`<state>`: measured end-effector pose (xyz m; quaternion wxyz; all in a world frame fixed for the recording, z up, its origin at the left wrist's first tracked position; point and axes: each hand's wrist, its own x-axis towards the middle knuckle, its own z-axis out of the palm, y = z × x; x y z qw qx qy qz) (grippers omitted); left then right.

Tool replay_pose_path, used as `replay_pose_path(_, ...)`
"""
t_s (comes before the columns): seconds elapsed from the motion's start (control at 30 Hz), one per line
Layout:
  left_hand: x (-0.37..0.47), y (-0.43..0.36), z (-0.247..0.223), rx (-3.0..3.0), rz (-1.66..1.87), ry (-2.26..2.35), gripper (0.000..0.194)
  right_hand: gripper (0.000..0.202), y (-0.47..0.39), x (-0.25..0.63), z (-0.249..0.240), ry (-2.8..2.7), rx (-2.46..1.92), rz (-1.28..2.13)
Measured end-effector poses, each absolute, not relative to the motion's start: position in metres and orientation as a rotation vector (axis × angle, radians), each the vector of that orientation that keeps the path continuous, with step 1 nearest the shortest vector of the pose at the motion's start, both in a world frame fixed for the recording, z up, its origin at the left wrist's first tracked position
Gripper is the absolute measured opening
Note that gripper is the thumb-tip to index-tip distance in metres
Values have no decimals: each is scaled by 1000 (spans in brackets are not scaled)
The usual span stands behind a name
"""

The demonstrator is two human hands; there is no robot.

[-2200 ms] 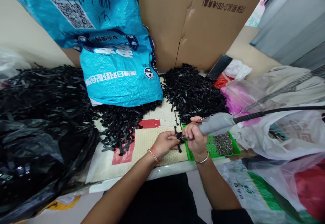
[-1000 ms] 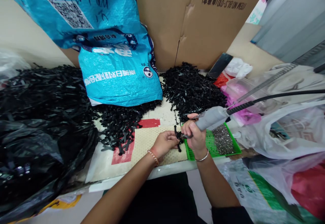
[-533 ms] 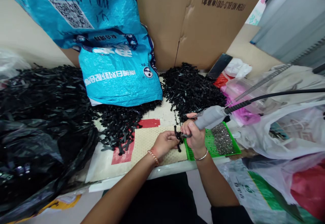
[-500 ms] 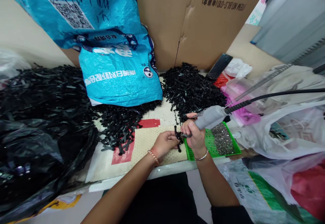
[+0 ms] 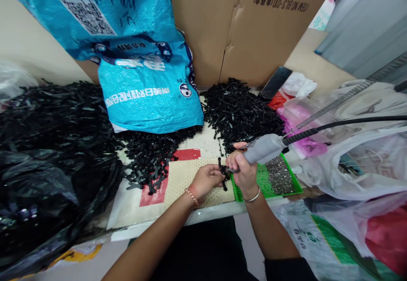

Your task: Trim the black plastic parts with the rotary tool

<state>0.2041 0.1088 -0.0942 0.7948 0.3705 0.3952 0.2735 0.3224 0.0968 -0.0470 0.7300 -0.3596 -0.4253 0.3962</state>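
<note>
Both your forearms reach forward from the bottom of the view and converge, so your hands meet almost knuckle to knuckle. Your left hand point(image 5: 206, 180) lies palm down, fingers curled in and pinched shut at the tips. Your right hand point(image 5: 244, 171) is closed in a fist, thumb on top (knuckles turned toward the left hand). Each wrist wears a thin bracelet, and both arms are bare.

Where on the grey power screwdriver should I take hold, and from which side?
Grip the grey power screwdriver around its thick barrel, coming from above on the near side, as the right hand does near the nose. It lies tilted, tip down-left at the black part held by the left hand; the cable blocks the rear end.
</note>
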Motion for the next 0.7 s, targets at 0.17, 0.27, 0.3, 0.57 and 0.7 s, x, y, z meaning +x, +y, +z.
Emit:
replay_pose_path(0.17,204,108,-94,797,587,851,34,20,96,321,-47,-934,-813,845)
replay_pose_path(0.27,204,108,-93,791,589,851,33,18,96,321,-47,-941,-808,841)
replay_pose_path(0.3,204,108,-92,787,591,850,33,18,97,321,-47,-943,-805,841)
replay_pose_path(0.57,203,109,-89,759,574,869,32,16,96,320,-54,-1009,-790,776)
replay_pose_path(0.7,203,110,-86,720,563,864,30,20,93,321,-59,-1057,-832,792)
